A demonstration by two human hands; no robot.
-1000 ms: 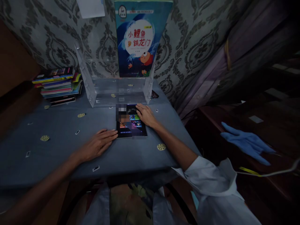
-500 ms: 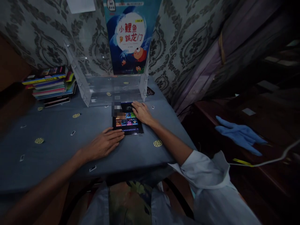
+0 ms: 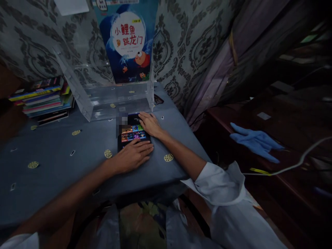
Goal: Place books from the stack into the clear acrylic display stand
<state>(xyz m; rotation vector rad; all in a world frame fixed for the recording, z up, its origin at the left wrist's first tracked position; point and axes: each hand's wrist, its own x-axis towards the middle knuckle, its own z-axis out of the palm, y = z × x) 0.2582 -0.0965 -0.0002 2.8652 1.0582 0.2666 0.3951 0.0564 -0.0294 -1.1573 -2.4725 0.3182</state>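
Observation:
A dark book (image 3: 133,134) with rows of small coloured pictures on its cover lies flat on the table. Across its near edge rests my left hand (image 3: 133,154), palm down with the fingers stretched out, hiding the lower part of the cover. My right hand (image 3: 151,124) lies flat on the upper right edge, fingers extended. Neither hand is wrapped round anything. Part of the cover's left side is blurred out by a pixel block.
Behind the book stands a clear acrylic rack (image 3: 119,110) holding an upright blue picture book (image 3: 127,45). A pile of books (image 3: 48,98) is at the left. Glasses (image 3: 158,99) lie beside the rack. A blue glove (image 3: 256,140) rests on the dark red surface (image 3: 220,121) at right.
My left hand has slid rightward along the book's near edge and now covers its lower part. My right hand stays on the upper right edge. The view has shifted to the right.

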